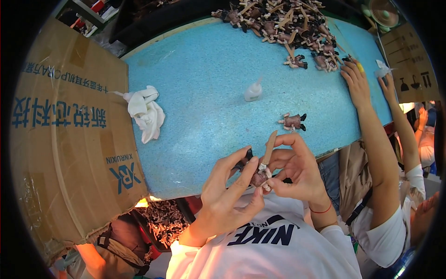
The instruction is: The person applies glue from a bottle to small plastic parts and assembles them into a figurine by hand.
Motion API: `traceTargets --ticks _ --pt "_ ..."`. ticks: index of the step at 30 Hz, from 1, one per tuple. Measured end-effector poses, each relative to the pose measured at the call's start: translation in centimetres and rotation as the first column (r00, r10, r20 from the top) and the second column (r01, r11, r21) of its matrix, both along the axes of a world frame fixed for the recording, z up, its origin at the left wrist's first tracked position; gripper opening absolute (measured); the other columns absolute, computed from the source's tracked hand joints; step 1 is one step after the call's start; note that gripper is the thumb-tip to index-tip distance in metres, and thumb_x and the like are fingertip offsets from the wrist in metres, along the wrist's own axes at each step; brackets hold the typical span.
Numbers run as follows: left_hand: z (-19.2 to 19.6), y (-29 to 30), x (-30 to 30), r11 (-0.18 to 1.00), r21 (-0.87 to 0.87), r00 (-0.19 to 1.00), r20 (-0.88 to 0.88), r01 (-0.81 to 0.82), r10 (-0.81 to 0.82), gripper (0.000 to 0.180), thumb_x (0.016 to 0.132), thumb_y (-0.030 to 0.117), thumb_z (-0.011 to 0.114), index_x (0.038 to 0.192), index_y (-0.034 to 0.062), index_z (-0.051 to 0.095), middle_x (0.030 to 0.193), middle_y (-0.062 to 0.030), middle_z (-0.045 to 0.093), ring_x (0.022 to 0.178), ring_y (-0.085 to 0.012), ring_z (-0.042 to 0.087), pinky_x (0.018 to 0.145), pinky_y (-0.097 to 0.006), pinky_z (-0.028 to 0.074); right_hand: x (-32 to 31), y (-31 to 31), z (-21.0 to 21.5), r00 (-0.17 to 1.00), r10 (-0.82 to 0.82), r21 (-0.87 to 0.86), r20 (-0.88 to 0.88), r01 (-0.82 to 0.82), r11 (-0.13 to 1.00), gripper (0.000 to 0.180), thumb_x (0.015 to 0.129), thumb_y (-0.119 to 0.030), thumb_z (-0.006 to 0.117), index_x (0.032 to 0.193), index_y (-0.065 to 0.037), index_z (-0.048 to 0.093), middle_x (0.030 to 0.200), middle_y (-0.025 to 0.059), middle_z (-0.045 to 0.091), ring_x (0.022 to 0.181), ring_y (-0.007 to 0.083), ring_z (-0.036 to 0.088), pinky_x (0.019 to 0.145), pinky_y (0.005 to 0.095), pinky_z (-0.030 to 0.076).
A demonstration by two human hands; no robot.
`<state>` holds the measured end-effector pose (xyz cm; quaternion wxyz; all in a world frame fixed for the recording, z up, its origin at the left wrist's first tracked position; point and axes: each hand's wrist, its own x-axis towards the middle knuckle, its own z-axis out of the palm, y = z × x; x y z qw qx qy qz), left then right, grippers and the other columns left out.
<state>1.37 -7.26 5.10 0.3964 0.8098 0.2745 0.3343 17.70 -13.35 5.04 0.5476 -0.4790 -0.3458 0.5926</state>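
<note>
Ref. landmark: sm. white squeeze bottle (253, 92), thin nozzle up, on blue tabletop (200, 88). All places rel. to bottle.

L hand (225, 188): wearer's side of bottle, a bit to its L. Thumb + fingers bent round held figure (258, 179), gripping it at body/boot end; index & middle slightly parted.

R hand (301, 174): wearer's side, to R. Thumb tip pressed to near end of same figure; index arched by upper end of flat tan strip (269, 151), other fingers curled in. Index-to-strip contact: can't tell. Red cord (321, 210) on R wrist.

Held figure: btwn both hands, nearer wearer than bottle; mauve-brown coat, black boots, tilted, partly hidden by fingers. Tan strip sticks up beside its pale part.

Surroundings: 2nd figure (292, 122), same kind, lying flat, nearer wearer & R of bottle. Big pile of figures w/ tan strips (278, 25) beyond bottle, to R; single figure (297, 61) just off pile's near edge. Crumpled white wad (147, 114) well L of bottle; cardboard box (74, 135) further L.

Co-worker, far R of bottle: one hand (357, 83), yellow wrap on a finger, at pile's edge; other hand (387, 88) at white item (382, 69), type unclear.
</note>
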Motion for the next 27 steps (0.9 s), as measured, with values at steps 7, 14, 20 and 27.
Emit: traceTargets --ticks 7,14,20,27 --pt "-0.1 0.1 0.4 0.999 0.043 1.000 0.021 -0.011 0.010 0.048 0.065 0.003 0.066 0.112 -0.0025 0.057 0.112 -0.0238 0.051 0.093 -0.0320 0.057 0.068 -0.034 0.051 -0.1 0.2 -0.1 0.998 -0.017 0.014 -0.059 0.017 1.000 0.053 0.071 0.005 0.060 0.114 -0.003 0.031 0.092 0.0111 0.056 0.080 0.0132 0.060 0.062 0.0218 0.053" --pt "0.4 0.4 0.0 0.999 -0.004 0.999 0.026 0.044 -0.044 0.046 0.067 0.001 0.064 0.113 -0.0044 0.056 0.113 -0.0251 0.050 0.095 -0.0326 0.055 0.073 -0.034 0.050 0.1 0.2 -0.2 0.994 -0.009 0.015 -0.113 0.011 1.000 0.059 0.070 0.008 0.060 0.119 0.001 0.028 0.097 0.0170 0.056 0.086 0.0205 0.060 0.063 0.0288 0.056" --pt "0.3 0.7 0.3 0.996 0.083 0.999 0.012 0.039 -0.040 0.046 0.066 0.001 0.064 0.111 -0.0052 0.056 0.112 -0.0255 0.050 0.095 -0.0354 0.055 0.076 -0.037 0.048 -0.1 0.4 0.1 0.997 -0.009 0.056 -0.078 0.013 0.998 0.064 0.072 0.008 0.058 0.127 -0.003 0.025 0.095 0.0125 0.056 0.079 0.0135 0.059 0.062 0.0237 0.053" --pt "0.1 0.2 1.0 0.987 0.158 0.998 -0.051 -0.025 0.033 0.042 0.067 0.004 0.059 0.107 -0.0076 0.057 0.109 -0.0283 0.052 0.092 -0.0395 0.057 0.076 -0.040 0.048 0.3 0.1 0.1 0.998 0.051 0.044 0.024 -0.052 0.998 0.068 0.075 0.001 0.061 0.131 -0.010 0.024 0.099 0.0085 0.055 0.087 0.0125 0.056 0.064 0.0250 0.053"
